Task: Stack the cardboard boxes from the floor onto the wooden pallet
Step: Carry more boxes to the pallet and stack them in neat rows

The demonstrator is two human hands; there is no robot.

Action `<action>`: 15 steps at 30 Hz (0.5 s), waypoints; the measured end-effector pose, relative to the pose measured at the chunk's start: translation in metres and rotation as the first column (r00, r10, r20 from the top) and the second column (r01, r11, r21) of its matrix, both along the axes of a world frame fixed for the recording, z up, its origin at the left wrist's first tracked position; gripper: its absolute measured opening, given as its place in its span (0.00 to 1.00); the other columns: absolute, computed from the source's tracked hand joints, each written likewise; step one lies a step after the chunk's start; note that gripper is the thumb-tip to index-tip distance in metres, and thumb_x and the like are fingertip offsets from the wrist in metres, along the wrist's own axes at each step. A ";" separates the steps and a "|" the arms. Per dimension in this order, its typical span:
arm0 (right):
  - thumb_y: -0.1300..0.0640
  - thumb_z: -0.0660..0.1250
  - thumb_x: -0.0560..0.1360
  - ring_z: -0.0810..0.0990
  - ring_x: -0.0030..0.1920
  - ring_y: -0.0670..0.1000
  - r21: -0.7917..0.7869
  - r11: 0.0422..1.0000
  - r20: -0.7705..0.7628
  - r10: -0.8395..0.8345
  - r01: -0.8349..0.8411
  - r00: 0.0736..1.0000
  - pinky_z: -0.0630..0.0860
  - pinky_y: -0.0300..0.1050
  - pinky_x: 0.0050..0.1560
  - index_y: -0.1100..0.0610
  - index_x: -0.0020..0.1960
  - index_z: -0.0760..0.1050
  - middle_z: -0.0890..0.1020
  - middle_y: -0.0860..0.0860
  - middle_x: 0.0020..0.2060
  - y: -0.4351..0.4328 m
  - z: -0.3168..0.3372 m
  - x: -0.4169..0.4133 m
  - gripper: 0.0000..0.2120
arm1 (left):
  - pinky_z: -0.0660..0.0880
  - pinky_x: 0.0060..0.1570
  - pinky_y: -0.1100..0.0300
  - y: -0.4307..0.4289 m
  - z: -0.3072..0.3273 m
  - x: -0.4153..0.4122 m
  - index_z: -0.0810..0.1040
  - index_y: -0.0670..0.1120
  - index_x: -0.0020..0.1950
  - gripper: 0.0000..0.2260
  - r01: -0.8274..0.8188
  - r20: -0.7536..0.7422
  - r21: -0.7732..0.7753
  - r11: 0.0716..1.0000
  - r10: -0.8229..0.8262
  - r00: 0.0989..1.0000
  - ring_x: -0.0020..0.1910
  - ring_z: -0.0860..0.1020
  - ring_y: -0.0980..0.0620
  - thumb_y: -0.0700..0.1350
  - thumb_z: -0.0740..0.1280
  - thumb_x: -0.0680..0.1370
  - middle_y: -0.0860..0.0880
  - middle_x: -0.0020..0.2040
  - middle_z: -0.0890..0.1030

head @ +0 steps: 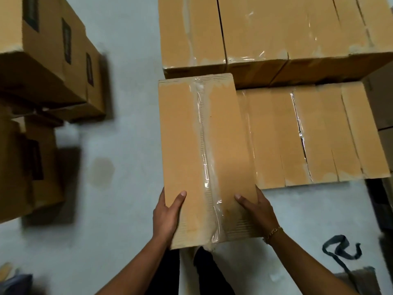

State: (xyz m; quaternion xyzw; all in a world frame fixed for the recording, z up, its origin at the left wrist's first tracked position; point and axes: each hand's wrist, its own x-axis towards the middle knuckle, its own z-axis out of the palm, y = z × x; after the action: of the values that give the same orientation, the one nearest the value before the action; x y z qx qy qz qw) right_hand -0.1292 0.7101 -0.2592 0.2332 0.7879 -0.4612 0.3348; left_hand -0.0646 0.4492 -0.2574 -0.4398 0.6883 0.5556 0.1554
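I had one cardboard box [180, 135] in hand, at the centre of my view, carried above the pale floor [127, 92]. Its long axis ran from 6 o'clock to 12 o'clock, the far end leaning slightly toward 11. One strip of clear tape [203, 145] followed that axis down the middle of the top face.

Two hands held it at the near end. The left hand [168, 216] gripped the 7 o'clock edge, thumb flat on top, fingers curled beneath. The right hand [258, 211] gripped the 5 o'clock edge the same way; one gold bracelet [273, 232] sat on that wrist.

At 3 o'clock, just beside the box's right edge, lay a low row of boxes [319, 135], side by side, long axes parallel to mine; I could not count them surely. At 1 o'clock stood a higher stack [276, 28], at least three boxes across its near edge. At 10 o'clock stood more boxes [42, 67], and another group [17, 167] at 8 o'clock; I counted four dark labels [66, 40] among them. One dark strap [342, 248] lay on the floor at 4 o'clock.
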 end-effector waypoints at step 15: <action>0.33 0.76 0.68 0.79 0.56 0.40 -0.070 0.992 0.030 -0.101 0.103 0.994 0.75 0.36 0.52 0.38 0.72 0.67 0.78 0.32 0.55 -0.008 -0.107 0.027 0.36 | 0.77 0.59 0.51 -0.010 -0.106 0.012 0.70 0.58 0.74 0.39 0.040 0.087 0.028 0.999 -0.042 0.995 0.56 0.80 0.56 0.74 0.70 0.67 0.61 0.58 0.80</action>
State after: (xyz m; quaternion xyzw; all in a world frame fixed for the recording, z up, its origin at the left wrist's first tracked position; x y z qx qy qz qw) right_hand -0.1026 0.7017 -0.3663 0.2673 0.7534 -0.5025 0.3293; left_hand -0.0528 0.4388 -0.3629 -0.4476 0.6822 0.5415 0.2027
